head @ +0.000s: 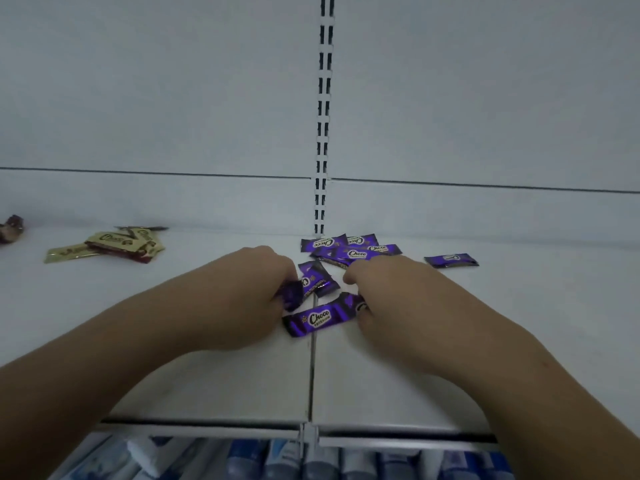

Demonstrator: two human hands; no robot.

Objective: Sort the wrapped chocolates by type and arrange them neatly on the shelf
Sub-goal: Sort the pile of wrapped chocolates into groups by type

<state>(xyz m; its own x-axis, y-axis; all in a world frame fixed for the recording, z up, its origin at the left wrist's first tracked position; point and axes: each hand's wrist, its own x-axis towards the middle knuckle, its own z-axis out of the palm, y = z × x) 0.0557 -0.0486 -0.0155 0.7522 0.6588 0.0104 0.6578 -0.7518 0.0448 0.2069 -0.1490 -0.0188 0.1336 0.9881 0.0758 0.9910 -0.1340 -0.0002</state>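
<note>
On the white shelf [207, 382], several purple wrapped chocolates [349, 250] lie in a loose heap near the back upright. My left hand [249, 292] is closed on a purple chocolate [292, 294] just left of the shelf seam. My right hand [388, 289] grips the right end of another purple chocolate [320, 318], which lies flat across the seam. One more purple wrapper [317, 277] rests between my hands. A single purple chocolate [451, 260] sits apart at the right. Gold wrapped chocolates [110, 245] are piled at the left.
A brown wrapped piece [12, 228] shows at the far left edge. A slotted upright [323, 116] runs up the white back wall. Below the shelf's front rail [311, 433], blue and white packages [277, 459] fill the lower shelf.
</note>
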